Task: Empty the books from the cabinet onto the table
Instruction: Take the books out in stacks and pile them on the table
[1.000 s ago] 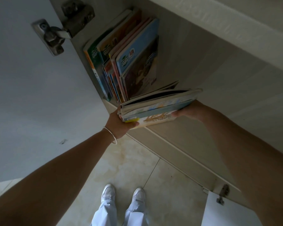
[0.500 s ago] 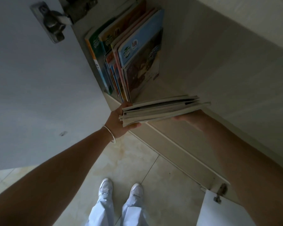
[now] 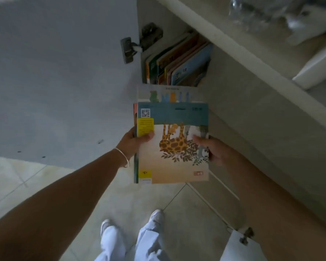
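I've got the stack of books [image 3: 174, 147] clear of the cabinet [image 3: 243, 102] and over the floor tiles [image 3: 177, 213], left hand [image 3: 134, 142] clamping its left edge thumb-on-cover, right hand [image 3: 212, 149] gripping the right edge, with more upright books [image 3: 179, 63] on the shelf beside the open door [image 3: 64, 72].

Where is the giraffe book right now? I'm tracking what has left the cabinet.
In the head view the giraffe book tops a small stack held between the left hand and right hand, outside the cabinet, just below the upright books inside.
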